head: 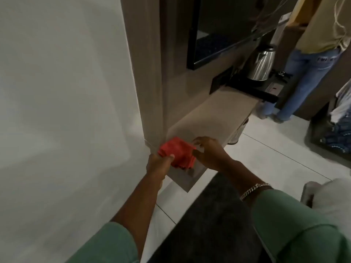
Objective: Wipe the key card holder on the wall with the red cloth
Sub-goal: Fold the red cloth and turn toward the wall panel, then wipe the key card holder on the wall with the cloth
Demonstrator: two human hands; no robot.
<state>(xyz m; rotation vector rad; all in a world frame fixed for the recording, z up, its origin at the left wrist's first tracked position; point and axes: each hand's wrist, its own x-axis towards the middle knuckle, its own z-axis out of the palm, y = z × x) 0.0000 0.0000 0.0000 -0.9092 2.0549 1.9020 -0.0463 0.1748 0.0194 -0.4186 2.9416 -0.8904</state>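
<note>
— Where is the cloth right now?

— The red cloth [177, 155] is bunched between both my hands, low over the near end of the worktop [210, 118], close to the corner of the white wall [66, 92]. My left hand [158, 165] pinches its near edge, thumb on top. My right hand [208, 151] grips the far side, fingers [198, 144] curled around the fabric.

— And the key card holder?

— I cannot see it anywhere here. The wall beside me looks bare, so it must be outside my view.

— What could go wrong?

— The cloth is loosely wadded; if I reach up one-handed, folds may slip out and drop on the floor [266, 158]. Turning without looking, I might brush the kettle [261, 63] further along the worktop, or bump the person [311, 54] standing beyond it.
</note>
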